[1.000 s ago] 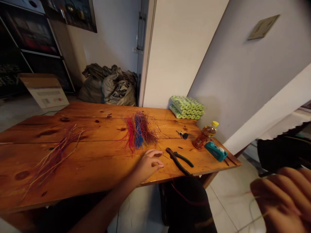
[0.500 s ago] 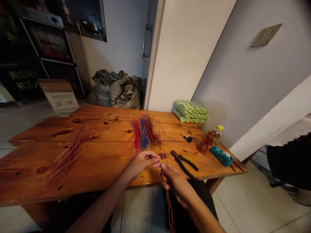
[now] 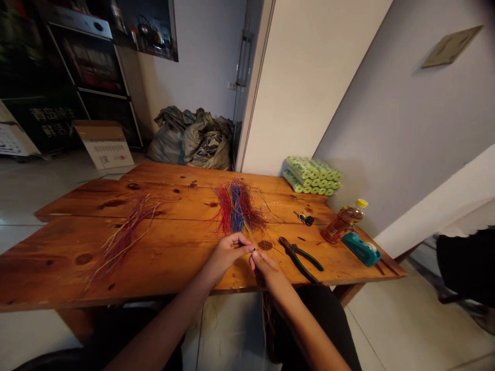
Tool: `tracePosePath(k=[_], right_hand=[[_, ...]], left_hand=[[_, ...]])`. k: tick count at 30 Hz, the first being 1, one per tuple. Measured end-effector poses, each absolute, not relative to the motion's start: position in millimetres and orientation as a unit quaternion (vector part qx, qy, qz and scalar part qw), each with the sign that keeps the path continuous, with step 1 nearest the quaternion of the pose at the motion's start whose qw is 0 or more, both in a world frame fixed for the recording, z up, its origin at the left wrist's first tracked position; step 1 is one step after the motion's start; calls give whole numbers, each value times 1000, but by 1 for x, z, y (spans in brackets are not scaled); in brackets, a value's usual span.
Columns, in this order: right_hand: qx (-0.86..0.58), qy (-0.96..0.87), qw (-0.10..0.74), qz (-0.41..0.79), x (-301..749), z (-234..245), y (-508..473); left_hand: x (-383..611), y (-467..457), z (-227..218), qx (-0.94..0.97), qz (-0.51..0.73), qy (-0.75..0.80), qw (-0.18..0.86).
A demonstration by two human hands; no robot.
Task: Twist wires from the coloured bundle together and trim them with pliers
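Strands (image 3: 266,310), thin, with yellow and reddish lengths among them, are held at the near edge of the wooden table (image 3: 185,278), where both hands meet. Left hand (image 3: 233,251) has thumb and fingers brought together in a pinch on the strands. Right hand (image 3: 267,265) pinches at the same spot, its fingertips touching or nearly touching those of the left; which of the two cannot be told at this size. Lower ends of the strands hang beneath the right hand, below table level, beside the person's dark-clothed leg (image 3: 320,319). Directly beyond the hands lies a bundle of red, blue and dark red threads (image 3: 236,206), fine ends straying outwards. To its left, well apart, a looser bunch of yellow and purplish threads (image 3: 129,232) lies aslant on the boards. Pliers (image 3: 291,248) rest to the right of the right hand, handles parted and directed towards the near edge. Noted further right: keys (image 3: 309,220), a yellow-capped bottle (image 3: 341,225) containing reddish-brown liquid, and a teal tape dispenser (image 3: 359,248) just beside it. Green-patterned rolls (image 3: 313,176) are stacked at the far edge. Grey bags (image 3: 193,139) and a cardboard box (image 3: 104,147) stand beyond the table.
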State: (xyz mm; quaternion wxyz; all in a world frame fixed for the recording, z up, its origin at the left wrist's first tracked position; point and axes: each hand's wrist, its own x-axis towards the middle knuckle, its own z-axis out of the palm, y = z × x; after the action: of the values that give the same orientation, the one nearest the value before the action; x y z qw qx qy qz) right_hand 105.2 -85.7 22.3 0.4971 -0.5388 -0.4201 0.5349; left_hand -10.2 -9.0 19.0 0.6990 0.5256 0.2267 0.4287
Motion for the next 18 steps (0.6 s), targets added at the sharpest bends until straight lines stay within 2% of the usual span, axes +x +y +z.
tracePosePath(k=[4,8,13,18], right_hand=[[-465,-351,528,619,104,30,-91],[-398,-307,506,701,107,32,-94],[-377,-281,463,751,113,34,-97],[-362,-269,460,765,118,36,-96]], left_hand=[[-12,-12,21,552,393,224,701],[-16,-10,23,577,327,196,722],[-20,-5,24,626,318,213,679],[-20,-6,22,597,283,196,725]])
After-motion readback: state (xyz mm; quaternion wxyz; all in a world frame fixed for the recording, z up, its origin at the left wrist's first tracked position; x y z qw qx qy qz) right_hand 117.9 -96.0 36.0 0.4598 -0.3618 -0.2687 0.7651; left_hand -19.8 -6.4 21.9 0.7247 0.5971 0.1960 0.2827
